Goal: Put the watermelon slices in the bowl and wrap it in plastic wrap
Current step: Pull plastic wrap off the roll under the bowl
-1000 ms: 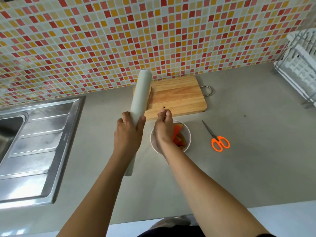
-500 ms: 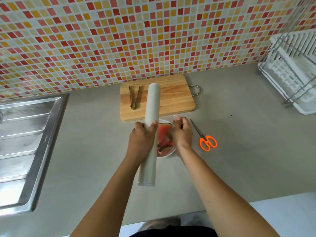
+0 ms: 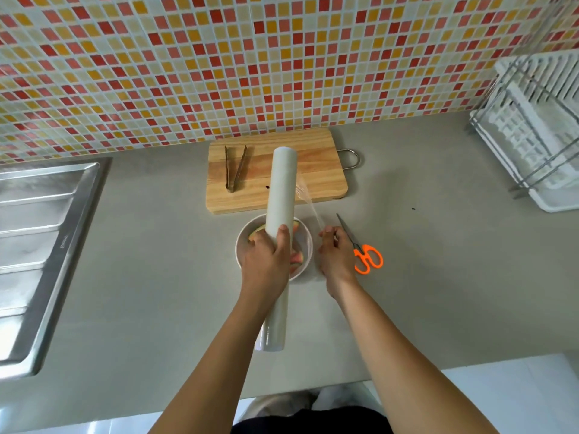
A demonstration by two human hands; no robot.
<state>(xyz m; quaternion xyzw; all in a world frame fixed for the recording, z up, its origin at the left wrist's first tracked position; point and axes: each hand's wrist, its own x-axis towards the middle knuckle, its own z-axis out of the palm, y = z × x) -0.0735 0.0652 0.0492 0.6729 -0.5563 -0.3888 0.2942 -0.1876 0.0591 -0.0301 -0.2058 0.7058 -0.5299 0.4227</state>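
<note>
- As seen from above, looks down past two bare forearms onto a grey counter [image 3: 438, 277] backed by a wall [image 3: 282, 57] of red, orange and cream mosaic tiles.
- With the left hand [image 3: 266, 261], grips a long white roll of plastic wrap [image 3: 280, 189], fingers and thumb curled round its middle; holds it lengthwise, far end toward the wall, near end toward the body.
- With the right hand [image 3: 335, 258], pinches the loose edge of a sheet of clear film [image 3: 308, 208] between thumb and fingertips; film drawn thin and glinting from the roll's right side down to that hand.
- Directly under the roll and left hand: a white bowl [image 3: 242, 245] on the counter, largely hidden, with watermelon slices [image 3: 257, 230] inside, red flesh and green rind peeking out on either side of the hand.
- Just right of the right hand: orange-handled scissors [image 3: 358, 256] lying flat, blades pointing toward the wall.
- Behind the bowl: a wooden cutting board [image 3: 316, 173] with a metal loop on its right end, metal tongs [image 3: 234, 170] lying on its left part.
- Far left: a steel sink [image 3: 47, 245] with a ribbed draining surface.
- Far right: a white dish rack [image 3: 532, 136] with a wire frame.
</note>
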